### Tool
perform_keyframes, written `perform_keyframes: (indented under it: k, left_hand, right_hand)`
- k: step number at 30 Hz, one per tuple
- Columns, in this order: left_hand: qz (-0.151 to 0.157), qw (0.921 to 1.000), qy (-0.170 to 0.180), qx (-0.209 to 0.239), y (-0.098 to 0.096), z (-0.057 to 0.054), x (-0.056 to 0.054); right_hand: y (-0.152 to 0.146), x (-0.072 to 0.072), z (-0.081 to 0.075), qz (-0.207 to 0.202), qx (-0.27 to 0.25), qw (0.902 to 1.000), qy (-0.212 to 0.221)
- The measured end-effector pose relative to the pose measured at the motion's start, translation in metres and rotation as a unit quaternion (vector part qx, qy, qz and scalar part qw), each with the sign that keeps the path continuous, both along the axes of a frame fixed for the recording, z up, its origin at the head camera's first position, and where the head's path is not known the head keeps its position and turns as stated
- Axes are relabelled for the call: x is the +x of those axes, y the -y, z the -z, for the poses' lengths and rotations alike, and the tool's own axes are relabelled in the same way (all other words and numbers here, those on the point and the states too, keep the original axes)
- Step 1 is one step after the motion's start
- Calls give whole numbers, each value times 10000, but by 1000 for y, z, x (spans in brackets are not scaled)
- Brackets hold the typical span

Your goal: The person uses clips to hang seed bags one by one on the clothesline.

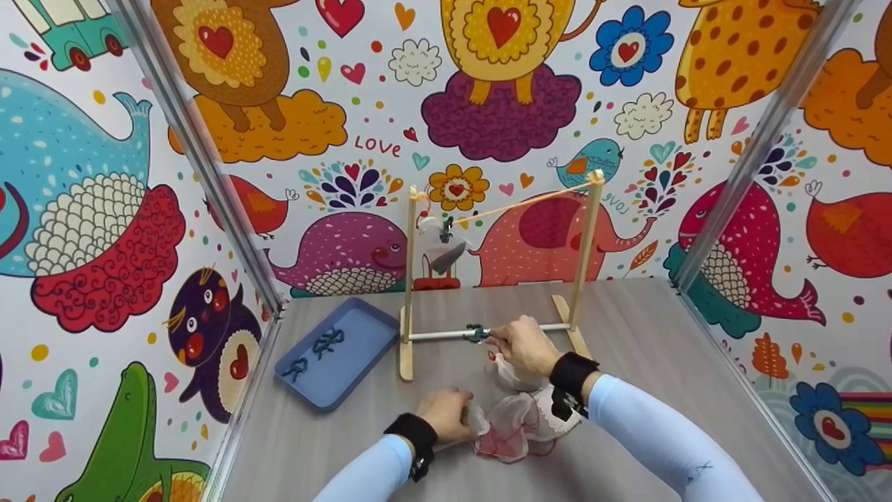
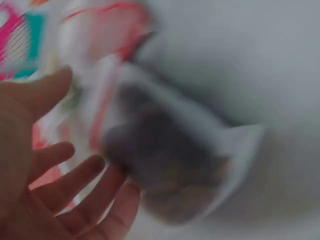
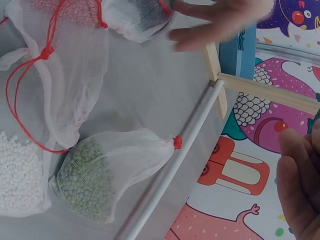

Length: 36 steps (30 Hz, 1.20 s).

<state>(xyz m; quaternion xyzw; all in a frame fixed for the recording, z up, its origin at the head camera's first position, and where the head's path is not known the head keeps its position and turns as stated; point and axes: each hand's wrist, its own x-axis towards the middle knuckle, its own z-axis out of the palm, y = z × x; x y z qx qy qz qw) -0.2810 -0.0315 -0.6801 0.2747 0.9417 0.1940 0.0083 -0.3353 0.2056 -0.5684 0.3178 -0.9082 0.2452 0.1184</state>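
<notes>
My right hand (image 1: 526, 345) pinches a small dark green clip-like piece (image 1: 477, 334) in front of the white rod of a wooden stand. Below that hand lies a mesh bag of green grains (image 3: 87, 175), its neck gathered at a red bead. My left hand (image 1: 444, 416), fingers spread and slightly bent, is beside a mesh bag with dark contents (image 2: 165, 150); blur hides whether they touch. Near both hands lie a bag of white beads (image 3: 20, 175) and a bag with reddish contents (image 1: 505, 439), both with red drawstrings.
A bag with grey contents (image 1: 446, 256) hangs by a dark green piece from the sloping cord (image 1: 523, 203) between the stand's posts (image 1: 585, 258). Left of the stand is a blue tray (image 1: 362, 328) with several dark green pieces (image 1: 327, 341). Printed walls (image 1: 488, 42) enclose the table.
</notes>
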Motion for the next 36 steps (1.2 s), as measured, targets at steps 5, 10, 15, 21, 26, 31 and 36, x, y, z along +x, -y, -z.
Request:
perform_keyframes:
  k: [5, 10, 15, 21, 26, 31, 36]
  left_hand:
    - [-70, 9927, -542, -1071, -11, 1, 16]
    - [-104, 9917, -699, -1075, -12, 0, 12]
    - [-149, 9927, -785, -908, -9, -17, 5]
    - [-123, 9915, -746, -1060, -5, -58, 0]
    - [-164, 9966, -423, -684, -7, -109, -11]
    - [-241, 9936, -874, -673, -14, -168, -31]
    - [-3, 9353, -3242, -1416, -29, -217, -52]
  right_hand:
    - [-3, -1, 3, -16, 61, 10000, -1]
    - [-8, -5, 7, -28, 100, 9998, -186]
    - [-15, -9, 10, 6, 103, 9998, -172]
    - [-31, -11, 21, 105, 444, 9986, -281]
    - [-46, -12, 30, 119, 661, 9976, -157]
    - [-50, -15, 30, 114, 656, 9977, -156]
    - [-51, -15, 24, 464, 686, 9964, 157]
